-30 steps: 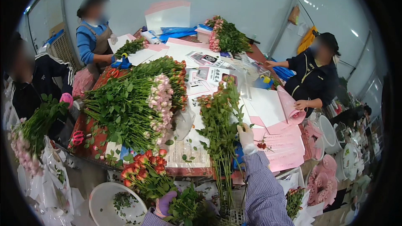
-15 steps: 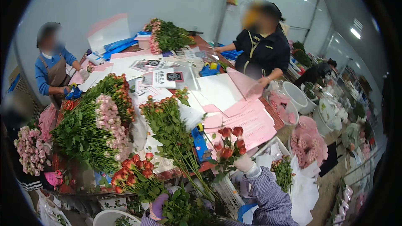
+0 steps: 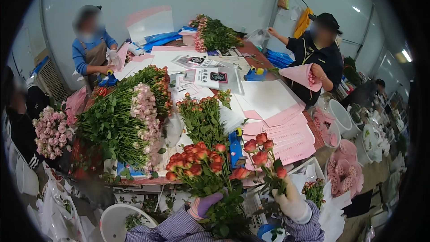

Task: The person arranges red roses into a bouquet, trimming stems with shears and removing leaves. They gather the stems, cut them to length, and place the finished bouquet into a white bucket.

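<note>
My left hand [image 3: 205,205], in a purple-and-pink glove, grips the stems of a large bunch of red-orange roses [image 3: 192,163] near the table's front edge. My right hand [image 3: 292,202], in a whitish glove, is closed around several loose red-orange roses [image 3: 262,157], just right of that bunch. Leaves hide part of both hands' fingers. Between the two groups of blooms, and slightly beyond them, stands a blue tape dispenser [image 3: 235,149]. Small orange roses [image 3: 201,116] lie on the table behind the held bunch.
Pink and light pink rose bunches [image 3: 145,116] pile at the left. Pink-and-white wrapping sheets [image 3: 286,141] cover the table's right. Two people stand across the table; the right one holds a pink paper cone [image 3: 300,76]. A white bucket [image 3: 125,219] sits low at left, wrapped bouquets [image 3: 345,166] at right.
My view has swung left. Both hands have risen with their roses, and the left bunch has come closer to the roses in my right hand. The person at right has lifted the pink cone.
</note>
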Demonstrator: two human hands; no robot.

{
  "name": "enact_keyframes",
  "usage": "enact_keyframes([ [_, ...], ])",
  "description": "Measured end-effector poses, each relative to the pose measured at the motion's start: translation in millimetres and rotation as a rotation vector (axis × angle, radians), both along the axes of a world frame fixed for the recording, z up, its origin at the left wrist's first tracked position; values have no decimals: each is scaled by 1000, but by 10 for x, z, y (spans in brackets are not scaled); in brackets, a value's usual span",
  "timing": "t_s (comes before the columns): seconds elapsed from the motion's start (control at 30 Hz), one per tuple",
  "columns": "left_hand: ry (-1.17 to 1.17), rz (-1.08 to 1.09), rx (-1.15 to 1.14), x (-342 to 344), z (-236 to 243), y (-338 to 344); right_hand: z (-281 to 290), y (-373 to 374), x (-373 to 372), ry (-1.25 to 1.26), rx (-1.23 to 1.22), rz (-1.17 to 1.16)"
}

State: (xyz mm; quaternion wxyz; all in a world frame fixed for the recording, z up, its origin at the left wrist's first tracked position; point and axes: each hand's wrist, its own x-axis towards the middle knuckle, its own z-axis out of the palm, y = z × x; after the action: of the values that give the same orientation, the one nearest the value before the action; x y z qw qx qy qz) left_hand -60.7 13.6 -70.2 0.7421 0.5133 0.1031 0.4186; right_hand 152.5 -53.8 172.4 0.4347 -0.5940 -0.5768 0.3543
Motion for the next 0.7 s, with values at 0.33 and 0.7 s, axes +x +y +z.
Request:
enact_keyframes([
  [0.33,384,175,-93,256,723,-206,-433,20,-801,-356,250,94],
  [0.7,-97,298,-397,270,873,-243,-688,298,-910,-492,156,25],
])
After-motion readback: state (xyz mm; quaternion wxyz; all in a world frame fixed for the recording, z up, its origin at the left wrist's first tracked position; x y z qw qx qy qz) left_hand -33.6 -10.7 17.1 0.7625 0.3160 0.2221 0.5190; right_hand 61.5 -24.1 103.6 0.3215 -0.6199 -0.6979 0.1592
